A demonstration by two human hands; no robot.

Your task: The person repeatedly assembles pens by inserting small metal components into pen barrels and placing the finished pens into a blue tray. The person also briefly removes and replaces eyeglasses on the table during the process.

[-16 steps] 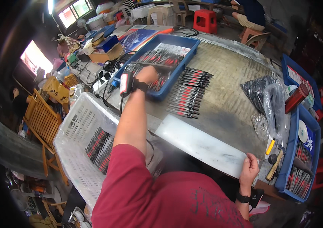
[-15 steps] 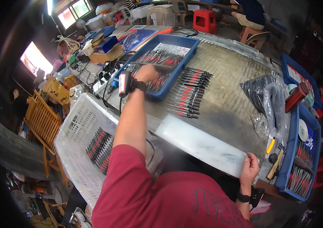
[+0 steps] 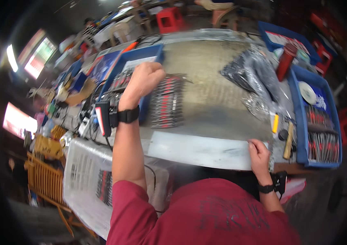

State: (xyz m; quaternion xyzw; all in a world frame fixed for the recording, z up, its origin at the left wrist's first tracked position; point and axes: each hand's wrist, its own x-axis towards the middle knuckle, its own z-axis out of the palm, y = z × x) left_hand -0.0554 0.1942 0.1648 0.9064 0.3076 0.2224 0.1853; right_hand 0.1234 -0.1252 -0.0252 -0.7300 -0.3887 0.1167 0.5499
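Observation:
My left hand [image 3: 145, 80] is closed above the line of slim black-and-red tools [image 3: 166, 102], at the right edge of a blue tray [image 3: 151, 53]. Whatever its fingers hold, if anything, is hidden by the hand. More of the same slim tools lie in that tray, beside a white sheet. At the table's near edge lies a long white board [image 3: 198, 149]. My right hand [image 3: 260, 156] has its fingers curled round the right end of this board. Both wrists wear black straps, with a small device on the left one.
A white plastic crate [image 3: 75, 167] with more tools stands at lower left. On the right are clear plastic bags [image 3: 259, 81], a red cylinder [image 3: 286, 61], a yellow-handled tool [image 3: 275, 123], a wooden-handled hammer [image 3: 289, 141] and a second blue tray [image 3: 302, 147].
My left hand has come up out of the blue tray and over to the tool line. My right hand stays at the board's end. The whole view has turned to the right.

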